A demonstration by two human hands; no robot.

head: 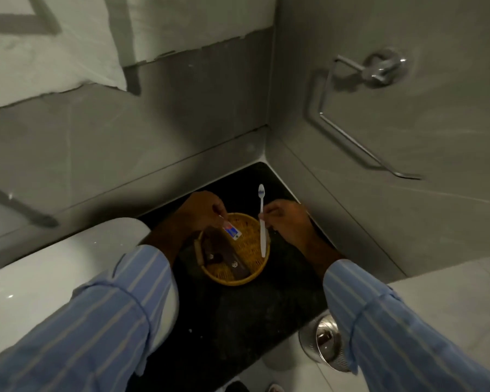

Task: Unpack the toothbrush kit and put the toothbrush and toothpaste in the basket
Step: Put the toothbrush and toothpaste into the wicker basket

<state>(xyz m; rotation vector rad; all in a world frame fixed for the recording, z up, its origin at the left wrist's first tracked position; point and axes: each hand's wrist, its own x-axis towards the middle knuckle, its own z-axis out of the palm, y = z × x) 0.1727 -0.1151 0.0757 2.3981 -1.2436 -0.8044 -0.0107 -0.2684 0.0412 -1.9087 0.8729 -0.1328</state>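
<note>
A round yellow wicker basket (246, 275) sits on a black counter in the corner. My left hand (200, 210) pinches one end of a small white toothpaste tube (232, 232) with red and blue print, held over the basket's far left part. My right hand (287, 222) grips a white toothbrush (262, 222) upright, head up, its handle end hanging over the basket's right side. Dark brown flat items (227, 256) lie inside the basket.
The black counter (238, 321) meets grey tiled walls at the back and right. A white basin (54, 278) lies to the left. A chrome towel ring (379, 72) hangs on the right wall. A metal bin (326, 343) stands below on the right.
</note>
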